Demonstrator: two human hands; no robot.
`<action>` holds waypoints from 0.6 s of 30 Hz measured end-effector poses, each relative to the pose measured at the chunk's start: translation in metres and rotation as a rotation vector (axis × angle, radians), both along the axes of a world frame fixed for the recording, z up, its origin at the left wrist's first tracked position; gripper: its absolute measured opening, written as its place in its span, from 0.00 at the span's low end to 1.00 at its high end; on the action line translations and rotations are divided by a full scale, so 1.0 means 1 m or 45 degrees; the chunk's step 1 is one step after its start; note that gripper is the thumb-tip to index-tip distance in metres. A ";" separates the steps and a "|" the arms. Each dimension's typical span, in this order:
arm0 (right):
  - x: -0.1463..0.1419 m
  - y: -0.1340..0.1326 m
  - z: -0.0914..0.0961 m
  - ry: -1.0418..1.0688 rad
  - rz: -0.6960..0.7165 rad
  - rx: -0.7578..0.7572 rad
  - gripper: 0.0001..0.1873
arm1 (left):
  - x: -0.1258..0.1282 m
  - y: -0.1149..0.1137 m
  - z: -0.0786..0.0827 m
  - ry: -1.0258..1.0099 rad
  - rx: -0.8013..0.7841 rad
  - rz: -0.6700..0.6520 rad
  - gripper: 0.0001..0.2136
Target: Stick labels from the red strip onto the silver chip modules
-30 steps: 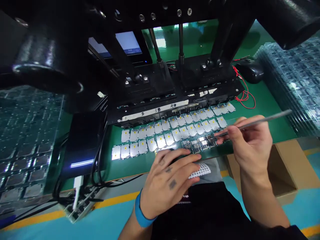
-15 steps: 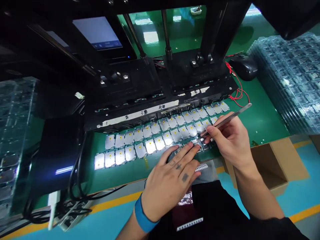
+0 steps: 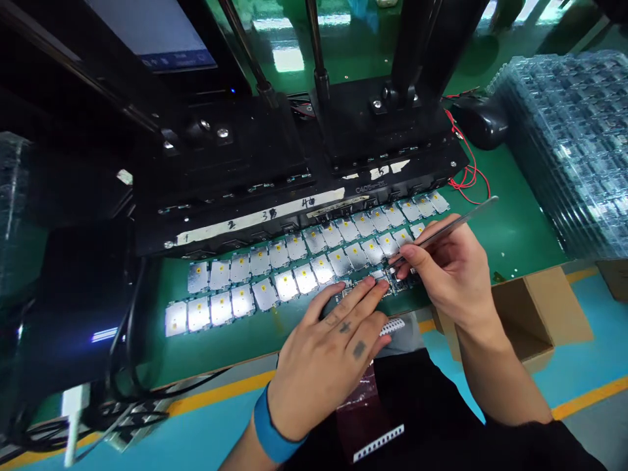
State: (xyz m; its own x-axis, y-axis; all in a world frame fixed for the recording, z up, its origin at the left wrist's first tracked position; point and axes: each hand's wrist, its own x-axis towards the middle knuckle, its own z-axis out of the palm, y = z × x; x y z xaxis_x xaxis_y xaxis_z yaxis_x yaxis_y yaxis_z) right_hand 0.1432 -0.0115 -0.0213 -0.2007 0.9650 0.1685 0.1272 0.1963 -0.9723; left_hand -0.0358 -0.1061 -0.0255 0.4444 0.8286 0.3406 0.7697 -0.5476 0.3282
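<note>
My right hand (image 3: pixel 454 278) pinches a pair of metal tweezers (image 3: pixel 458 224), slanted with the tips down at a small circuit board (image 3: pixel 400 280) near the bench's front edge. My left hand (image 3: pixel 331 360) lies over the same front row of boards, its fingers stretched out and pressing on them; they hide part of the row. Beyond the hands, two rows of circuit boards with silver shields and yellow dots (image 3: pixel 265 294) run along the green bench. What the tweezer tips touch is too small to make out.
A black test fixture (image 3: pixel 255 190) with handwritten number labels stands behind the boards. Stacked clear trays (image 3: pixel 579 150), a black mouse (image 3: pixel 478 123) and red wires (image 3: pixel 473 173) are at right. A cardboard box (image 3: pixel 559 311) sits below the edge. Black cables (image 3: pixel 130 327) hang at left.
The camera view has shifted a little, so the fixture and boards appear slightly further left. Both hands stay at the front row, with the tweezers still in my right hand.
</note>
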 end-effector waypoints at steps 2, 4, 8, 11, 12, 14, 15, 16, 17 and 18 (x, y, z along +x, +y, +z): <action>0.001 0.000 -0.001 0.003 0.014 0.011 0.10 | 0.000 0.000 0.000 -0.014 -0.002 0.003 0.09; 0.002 -0.001 -0.002 0.007 0.028 0.030 0.10 | 0.000 0.000 0.000 -0.018 -0.001 -0.006 0.09; 0.005 -0.001 -0.003 0.027 0.086 0.076 0.09 | 0.000 0.001 0.000 -0.010 0.004 -0.017 0.08; 0.007 -0.002 -0.002 0.039 0.131 0.103 0.09 | 0.000 0.001 0.000 -0.010 0.005 -0.017 0.08; 0.008 -0.002 -0.002 0.040 0.142 0.109 0.09 | 0.000 0.001 -0.001 -0.011 0.000 -0.015 0.08; 0.009 -0.002 -0.002 0.042 0.159 0.132 0.10 | 0.000 0.000 -0.001 -0.014 -0.004 -0.014 0.07; 0.009 -0.002 -0.002 0.044 0.165 0.148 0.10 | 0.000 0.000 -0.001 -0.015 -0.003 -0.015 0.07; 0.010 -0.002 -0.003 0.045 0.169 0.164 0.10 | 0.000 0.000 -0.001 -0.016 0.003 -0.014 0.07; 0.010 -0.002 -0.003 0.046 0.174 0.180 0.11 | 0.000 0.000 -0.001 -0.014 0.010 -0.014 0.07; 0.010 -0.003 -0.003 0.047 0.177 0.191 0.11 | 0.000 0.000 -0.001 -0.013 0.014 -0.013 0.07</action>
